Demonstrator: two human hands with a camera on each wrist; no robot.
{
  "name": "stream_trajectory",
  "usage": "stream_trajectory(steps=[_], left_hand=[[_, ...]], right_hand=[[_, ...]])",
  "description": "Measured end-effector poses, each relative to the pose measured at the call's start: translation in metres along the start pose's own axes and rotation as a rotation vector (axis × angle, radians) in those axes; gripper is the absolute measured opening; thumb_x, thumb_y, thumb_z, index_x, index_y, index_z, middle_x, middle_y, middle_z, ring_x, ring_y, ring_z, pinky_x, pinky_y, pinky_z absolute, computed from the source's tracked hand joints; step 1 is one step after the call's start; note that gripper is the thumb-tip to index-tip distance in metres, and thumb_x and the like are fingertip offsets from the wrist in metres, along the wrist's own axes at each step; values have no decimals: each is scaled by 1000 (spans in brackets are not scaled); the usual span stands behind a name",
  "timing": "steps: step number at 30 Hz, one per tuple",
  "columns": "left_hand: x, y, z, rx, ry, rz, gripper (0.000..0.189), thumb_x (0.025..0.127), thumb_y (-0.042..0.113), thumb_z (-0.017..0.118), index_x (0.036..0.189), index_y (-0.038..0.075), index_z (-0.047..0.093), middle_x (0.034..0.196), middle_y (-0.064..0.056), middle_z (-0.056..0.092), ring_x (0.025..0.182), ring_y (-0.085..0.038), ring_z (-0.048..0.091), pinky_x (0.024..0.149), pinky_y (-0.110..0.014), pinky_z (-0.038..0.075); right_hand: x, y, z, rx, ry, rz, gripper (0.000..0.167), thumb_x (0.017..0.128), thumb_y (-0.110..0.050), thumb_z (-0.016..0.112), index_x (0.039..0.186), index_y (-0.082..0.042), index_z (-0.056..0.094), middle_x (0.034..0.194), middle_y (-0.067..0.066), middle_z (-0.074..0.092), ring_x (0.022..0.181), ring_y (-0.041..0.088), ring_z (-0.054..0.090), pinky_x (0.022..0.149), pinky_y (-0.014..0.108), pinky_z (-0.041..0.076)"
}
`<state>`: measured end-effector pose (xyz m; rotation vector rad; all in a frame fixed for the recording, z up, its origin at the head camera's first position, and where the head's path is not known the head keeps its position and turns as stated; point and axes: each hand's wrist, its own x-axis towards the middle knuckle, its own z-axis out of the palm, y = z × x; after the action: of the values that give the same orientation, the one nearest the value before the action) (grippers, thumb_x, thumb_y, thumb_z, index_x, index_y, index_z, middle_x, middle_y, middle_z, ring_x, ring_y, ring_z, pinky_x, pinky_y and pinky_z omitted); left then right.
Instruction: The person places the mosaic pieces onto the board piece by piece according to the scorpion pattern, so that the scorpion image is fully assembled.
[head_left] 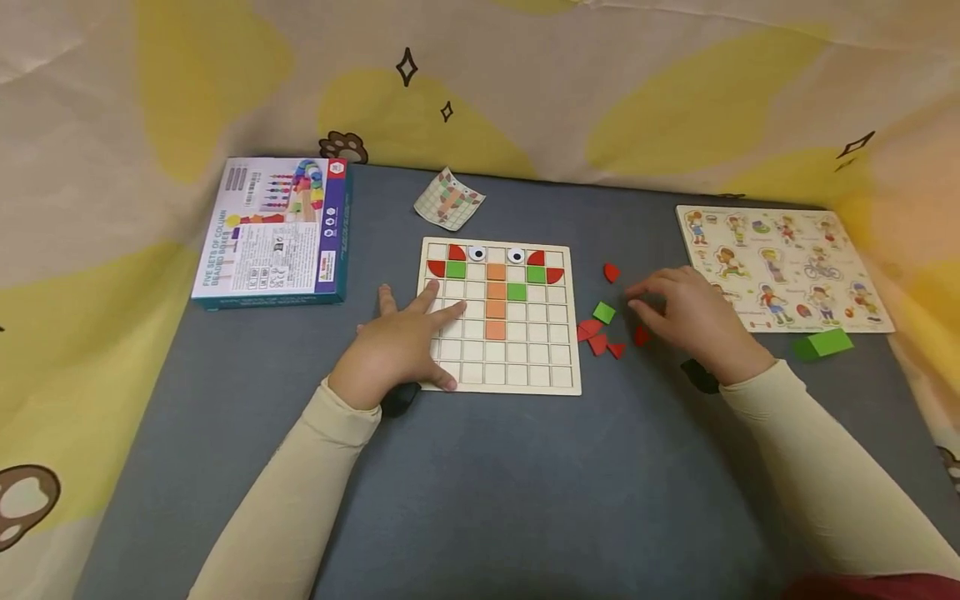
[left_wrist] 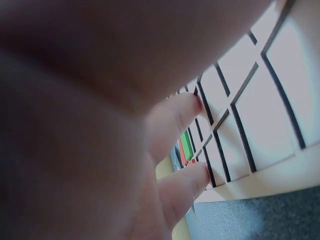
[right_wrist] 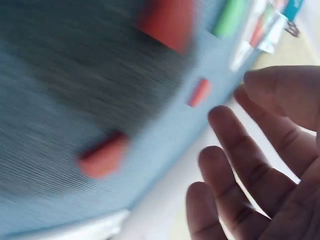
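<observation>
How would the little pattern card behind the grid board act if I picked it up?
The pattern card looks thin, so it's probably light. Its curved edges suggest it may bend easily. Some edges seem raised, so it might rock a little when pushed.

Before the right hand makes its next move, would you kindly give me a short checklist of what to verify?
1. Board held: ok; the left hand rests on its left side.
2. Right hand free: ok; no piece shows between its fingers.
3. Loose pieces nearby: ok; red pieces and a green square lie between board and right hand.
4. All cells in sight: not ok; the left hand covers some.
5. Pattern card uncovered: ok; it lies beyond the board.
6. Layout matches the card: cannot tell; its print is too small.
</observation>
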<state>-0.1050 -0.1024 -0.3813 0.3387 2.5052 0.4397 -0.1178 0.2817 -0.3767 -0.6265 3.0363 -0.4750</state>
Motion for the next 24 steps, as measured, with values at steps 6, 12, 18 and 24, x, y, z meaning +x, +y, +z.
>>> stream_trajectory(steps=[6, 12, 18, 24], left_hand=[[-2, -1, 0, -7, -1, 3, 118, 70, 45, 99, 167, 31, 34, 178, -11, 4, 147, -69, -14, 95, -93, 21], [-2, -1, -1, -2, 3, 7, 117, 71, 44, 99, 167, 31, 34, 178, -11, 5, 147, -70, -14, 95, -93, 21], [-1, 0, 0, 6, 8, 10, 117, 70, 45, 99, 167, 31, 34, 178, -12, 5, 147, -70, -13, 94, -93, 22], [0, -2, 1, 8, 6, 6, 118, 70, 46, 99, 167, 32, 34, 178, -12, 5, 147, -70, -13, 95, -93, 22]], right_hand=[[-15, -5, 26, -15, 53, -84, 20, 89, -9, 85, 107, -1, 83, 108, 14, 75, 102, 37, 61, 91, 53, 50], [-10, -13, 28, -87, 24, -79, 14, 88, -8, 85, 100, 0, 84, 104, 15, 77, 101, 37, 63, 94, 51, 51], [-3, -14, 28, -61, 30, -88, 5, 86, -2, 82, 91, -1, 84, 92, 12, 79, 92, 34, 65, 91, 50, 51], [11, -25, 16, -40, -5, -23, 6, 86, -3, 78, 86, -2, 84, 81, 9, 77, 81, 30, 60, 78, 47, 50]])
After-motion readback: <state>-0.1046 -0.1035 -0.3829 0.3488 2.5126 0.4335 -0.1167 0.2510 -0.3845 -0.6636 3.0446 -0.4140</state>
